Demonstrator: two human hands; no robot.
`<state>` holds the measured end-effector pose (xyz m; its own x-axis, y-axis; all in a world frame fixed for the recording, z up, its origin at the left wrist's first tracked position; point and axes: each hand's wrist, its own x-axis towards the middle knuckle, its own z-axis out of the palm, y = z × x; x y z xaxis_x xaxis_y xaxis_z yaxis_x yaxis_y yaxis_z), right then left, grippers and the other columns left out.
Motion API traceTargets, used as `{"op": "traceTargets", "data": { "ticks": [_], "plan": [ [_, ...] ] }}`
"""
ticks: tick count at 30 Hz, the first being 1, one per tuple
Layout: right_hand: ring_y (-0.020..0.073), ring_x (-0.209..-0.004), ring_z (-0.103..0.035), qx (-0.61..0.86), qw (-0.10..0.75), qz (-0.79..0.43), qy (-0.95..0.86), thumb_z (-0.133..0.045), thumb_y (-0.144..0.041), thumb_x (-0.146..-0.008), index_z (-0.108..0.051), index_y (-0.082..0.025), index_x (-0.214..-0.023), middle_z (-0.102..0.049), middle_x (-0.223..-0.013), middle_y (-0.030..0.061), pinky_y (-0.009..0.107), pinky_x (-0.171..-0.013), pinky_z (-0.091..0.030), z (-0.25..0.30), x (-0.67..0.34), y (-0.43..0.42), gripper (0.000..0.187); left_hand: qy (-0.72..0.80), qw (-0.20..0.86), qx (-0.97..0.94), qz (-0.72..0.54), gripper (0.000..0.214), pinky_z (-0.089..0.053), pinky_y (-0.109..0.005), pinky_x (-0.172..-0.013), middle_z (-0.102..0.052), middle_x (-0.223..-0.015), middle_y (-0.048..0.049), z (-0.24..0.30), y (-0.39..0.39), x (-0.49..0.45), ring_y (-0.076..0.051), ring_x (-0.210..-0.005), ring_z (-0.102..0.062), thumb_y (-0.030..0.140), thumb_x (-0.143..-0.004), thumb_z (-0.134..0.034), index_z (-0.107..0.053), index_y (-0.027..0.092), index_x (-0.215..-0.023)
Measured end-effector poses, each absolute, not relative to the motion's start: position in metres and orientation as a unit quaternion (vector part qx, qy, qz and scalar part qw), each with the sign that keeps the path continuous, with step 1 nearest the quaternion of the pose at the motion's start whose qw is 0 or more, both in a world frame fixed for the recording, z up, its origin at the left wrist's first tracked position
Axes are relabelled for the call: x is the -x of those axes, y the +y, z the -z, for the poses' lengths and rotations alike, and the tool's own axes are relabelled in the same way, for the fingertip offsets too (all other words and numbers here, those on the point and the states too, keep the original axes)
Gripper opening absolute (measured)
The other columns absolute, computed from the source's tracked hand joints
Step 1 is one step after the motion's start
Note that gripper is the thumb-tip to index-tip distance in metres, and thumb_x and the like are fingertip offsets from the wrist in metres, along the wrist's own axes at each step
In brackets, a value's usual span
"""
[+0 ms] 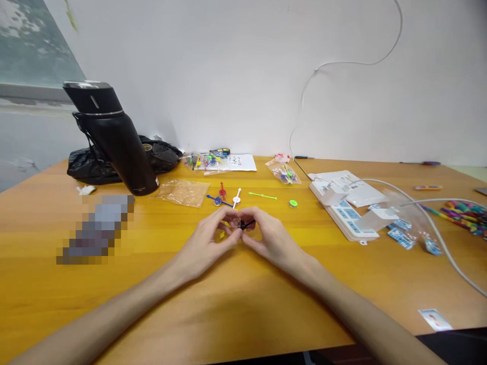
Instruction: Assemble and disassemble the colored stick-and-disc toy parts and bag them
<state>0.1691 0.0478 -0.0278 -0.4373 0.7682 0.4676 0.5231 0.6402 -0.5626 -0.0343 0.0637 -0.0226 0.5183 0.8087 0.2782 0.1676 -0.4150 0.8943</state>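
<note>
Wooden table (236, 314), white wall (236, 76): a small black piece (242, 225) pinched

Between the table's near and back edges, left hand (209, 241) and right hand (273, 237) have thumbs and fingertips nearly closed on the piece, its slim stem angled right; toward the back edge lie white, red and blue arrow spinners (236, 200), a thin green pointer (262, 195), a round green disc (292, 203) and a crinkled clear bag (185, 193); left, a matte cylindrical bottle (119, 149).

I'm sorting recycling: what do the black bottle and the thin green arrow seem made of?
Black bottle: perhaps metal with a matte coating, from its soft sheen and silvery trim. Green arrow: likely plastic, given its bright, even colour; too small to judge finish.
</note>
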Motion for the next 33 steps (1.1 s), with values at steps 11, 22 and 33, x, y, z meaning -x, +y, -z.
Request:
{"op": "traceTargets", "data": {
  "ticks": [11,22,33],
  "plan": [
    [0.0177,-0.087,-0.068,0.426,0.371,-0.123,-0.816,-0.059,-0.018,-0.094,-0.050,-0.025,-0.129,-0.069,-0.098,0.0033,0.031,-0.081,-0.055,0.025,-0.162,0.044,0.036,0.292,0.590,-0.644,-0.389,0.017,-0.050,-0.032,-0.087,-0.064,-0.093,-0.0018,0.038,0.073,0.037,-0.017,-0.087,-0.064,0.036,-0.100,-0.055,-0.056,0.022,-0.110],
    [0.0194,-0.090,-0.065,0.409,0.343,-0.066,-0.843,-0.047,-0.020,-0.103,-0.058,-0.021,-0.123,-0.066,-0.099,0.0070,0.031,-0.078,-0.053,0.023,-0.162,0.044,0.023,0.267,0.634,-0.611,-0.391,0.024,-0.052,-0.031,-0.077,-0.060,-0.099,-0.0035,0.038,0.067,0.028,-0.014,-0.079,-0.058,0.040,-0.099,-0.059,-0.058,0.020,-0.111],
    [0.0207,-0.092,-0.065,0.388,0.326,0.029,-0.862,-0.043,-0.023,-0.108,-0.063,-0.021,-0.123,-0.071,-0.103,0.0088,0.034,-0.082,-0.051,0.028,-0.169,0.043,0.025,0.287,0.601,-0.664,-0.340,0.022,-0.048,-0.030,-0.075,-0.058,-0.076,0.0016,0.025,0.068,0.039,-0.014,-0.070,-0.059,0.041,-0.100,-0.056,-0.057,0.020,-0.106]
  ]
}}
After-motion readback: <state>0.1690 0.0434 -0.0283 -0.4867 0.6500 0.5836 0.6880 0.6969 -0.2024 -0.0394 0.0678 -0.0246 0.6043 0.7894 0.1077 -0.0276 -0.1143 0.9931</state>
